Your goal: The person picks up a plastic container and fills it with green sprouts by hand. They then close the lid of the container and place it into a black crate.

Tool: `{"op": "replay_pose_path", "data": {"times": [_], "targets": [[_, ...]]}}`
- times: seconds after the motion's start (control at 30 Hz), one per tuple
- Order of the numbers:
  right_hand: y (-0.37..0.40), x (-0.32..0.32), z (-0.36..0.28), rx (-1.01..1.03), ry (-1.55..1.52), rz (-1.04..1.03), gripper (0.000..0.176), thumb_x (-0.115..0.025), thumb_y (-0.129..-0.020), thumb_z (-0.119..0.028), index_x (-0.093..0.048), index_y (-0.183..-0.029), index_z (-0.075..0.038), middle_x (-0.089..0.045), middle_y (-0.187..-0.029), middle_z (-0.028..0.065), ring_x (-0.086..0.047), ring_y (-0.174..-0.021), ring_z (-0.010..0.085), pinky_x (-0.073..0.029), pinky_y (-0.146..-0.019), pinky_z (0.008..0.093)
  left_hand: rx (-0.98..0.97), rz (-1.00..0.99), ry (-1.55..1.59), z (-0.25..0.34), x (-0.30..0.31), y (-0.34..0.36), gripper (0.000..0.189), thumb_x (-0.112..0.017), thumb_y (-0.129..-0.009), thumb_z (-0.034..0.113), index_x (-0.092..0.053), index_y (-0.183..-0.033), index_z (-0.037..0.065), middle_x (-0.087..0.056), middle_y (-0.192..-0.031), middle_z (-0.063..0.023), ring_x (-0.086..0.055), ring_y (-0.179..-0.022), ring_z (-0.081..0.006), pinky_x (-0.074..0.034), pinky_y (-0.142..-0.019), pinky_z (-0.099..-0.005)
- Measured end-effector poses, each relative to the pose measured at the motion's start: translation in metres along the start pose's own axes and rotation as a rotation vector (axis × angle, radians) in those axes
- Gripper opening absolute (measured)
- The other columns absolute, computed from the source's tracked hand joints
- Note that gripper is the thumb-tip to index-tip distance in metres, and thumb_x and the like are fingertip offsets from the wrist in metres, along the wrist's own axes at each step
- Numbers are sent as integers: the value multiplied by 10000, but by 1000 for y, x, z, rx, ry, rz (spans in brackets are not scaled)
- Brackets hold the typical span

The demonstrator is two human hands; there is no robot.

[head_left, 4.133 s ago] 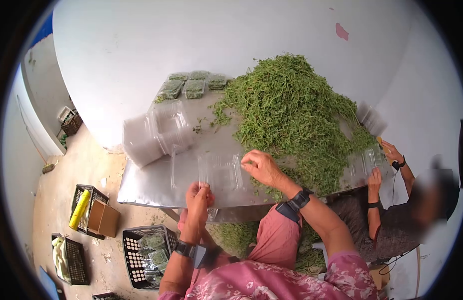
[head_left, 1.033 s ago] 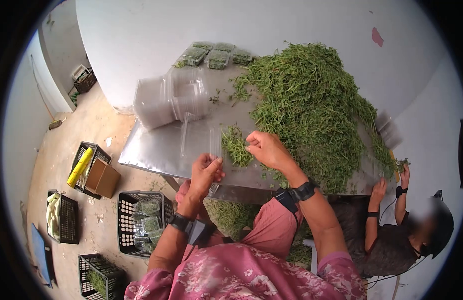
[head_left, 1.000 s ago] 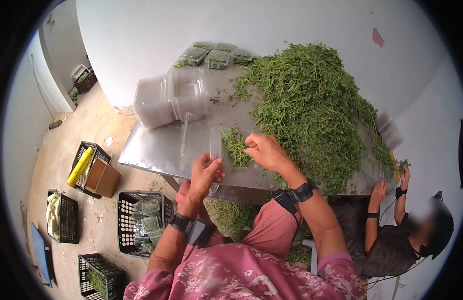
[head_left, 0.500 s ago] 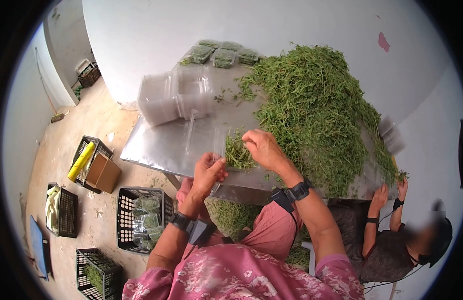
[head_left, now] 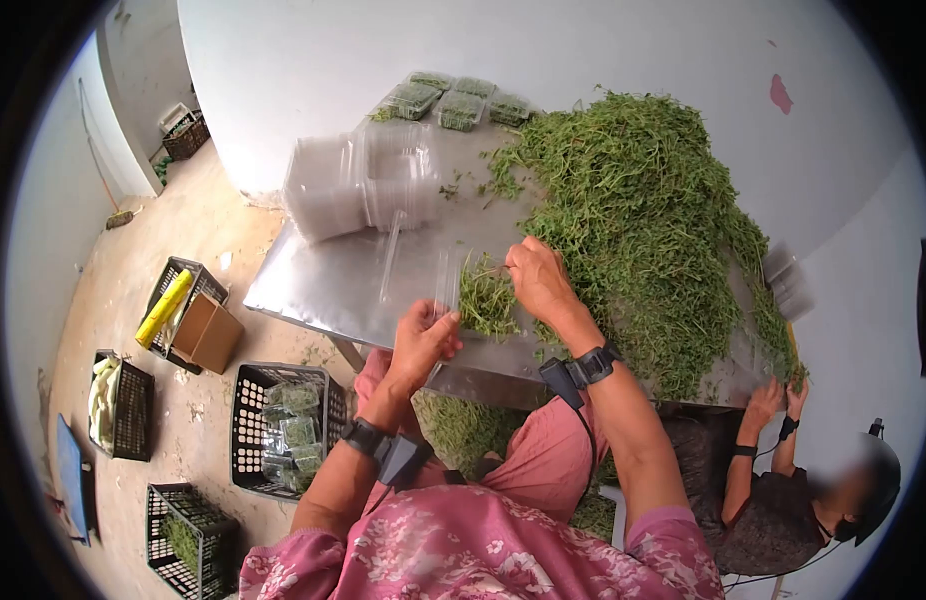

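Note:
A clear plastic clamshell box point(head_left: 447, 280) stands open at the table's near edge, its base filled with loose green sprigs point(head_left: 488, 300). My left hand point(head_left: 428, 338) grips the box at its near left side, fingers curled on the rim. Just right of the box, my right hand point(head_left: 545, 285) is closed in a pinch, with a thin stem showing at its fingertips. A large heap of the same greens point(head_left: 633, 220) lies beyond and to the right of that hand.
Stacked clamshell boxes point(head_left: 328, 190) stand at the table's left, with filled boxes point(head_left: 461, 110) behind. Crates, including one with packed boxes point(head_left: 288, 372), sit on the floor at left. A co-worker point(head_left: 783, 500) works at the table's right end.
My right hand has lifted slightly away from the greens in the box, up and to the right. My left hand stays on the box. The view has shifted a little.

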State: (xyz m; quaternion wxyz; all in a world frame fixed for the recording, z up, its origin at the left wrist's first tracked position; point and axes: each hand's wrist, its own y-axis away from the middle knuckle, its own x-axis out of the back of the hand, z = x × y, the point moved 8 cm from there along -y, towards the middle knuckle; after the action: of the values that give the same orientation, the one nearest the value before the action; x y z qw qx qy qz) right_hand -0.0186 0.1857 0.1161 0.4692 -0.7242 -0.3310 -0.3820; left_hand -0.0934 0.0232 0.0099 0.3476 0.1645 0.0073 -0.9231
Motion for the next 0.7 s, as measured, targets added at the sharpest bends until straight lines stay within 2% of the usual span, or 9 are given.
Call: {"op": "replay_pose_path", "data": {"times": [0.1, 0.2, 0.3, 0.4, 0.5, 0.6, 0.7], "targets": [[5, 11, -10, -107, -57, -115, 135, -664, -808, -60, -605, -907, 10, -580, -877, 159, -577, -859, 381, -464, -757, 465, -4, -2, -11, 0, 0, 0, 248, -665, -920, 184, -506, -1000, 12, -593, -684, -53, -591, -569, -129, -445, -473, -242], [16, -1, -21, -24, -30, -359, 187, -676, -808, -87, -612, -945, 22, -602, -929, 179, -587, -879, 390, -469, -771, 457, -2, 5, -8, 1, 0, 1, 253, -664, -920, 186, -507, -1006, 8, -593, -684, -53, -592, -569, -129, -445, -471, -242], [16, 5, -40, -17, -123, -358, 235, -683, -803, -105, -618, -991, 20, -615, -958, 193, -598, -910, 386, -467, -796, 454, -1, 15, -7, 3, -1, 1, 258, -665, -919, 184, -506, -1015, 5, -593, -691, -55, -593, -569, -129, -446, -468, -242], [21, -18, -48, 86, -243, -377, 165, -661, -807, -97, -627, -932, 5, -627, -872, 203, -604, -848, 405, -479, -755, 464, -1, 15, -4, 0, 0, -1, 256, -663, -918, 175, -504, -1023, 3, -596, -704, -58, -595, -570, -130, -447, -467, -242], [23, -41, -30, -84, -113, -500, 84, -628, -800, -77, -624, -849, -8, -622, -775, 222, -600, -780, 443, -486, -701, 486, -6, 3, -8, -2, -1, -1, 243, -655, -920, 163, -503, -1021, 3, -598, -715, -61, -597, -571, -131, -449, -467, -241], [13, -32, -25, -189, 62, -319, 56, -603, -786, -55, -597, -785, 0, -625, -760, 239, -597, -757, 464, -484, -662, 505, -3, 18, 1, -1, 0, -1, 221, -643, -924, 154, -504, -1011, 5, -598, -715, -59, -600, -572, -132, -451, -468, -241], [15, -41, -31, -223, 11, -394, 69, -584, -784, -49, -586, -794, 19, -640, -834, 253, -615, -818, 451, -488, -693, 504, 6, 7, -2, -2, 0, -2, 203, -634, -927, 148, -504, -1001, 11, -597, -711, -58, -601, -572, -134, -452, -469, -242]]}}
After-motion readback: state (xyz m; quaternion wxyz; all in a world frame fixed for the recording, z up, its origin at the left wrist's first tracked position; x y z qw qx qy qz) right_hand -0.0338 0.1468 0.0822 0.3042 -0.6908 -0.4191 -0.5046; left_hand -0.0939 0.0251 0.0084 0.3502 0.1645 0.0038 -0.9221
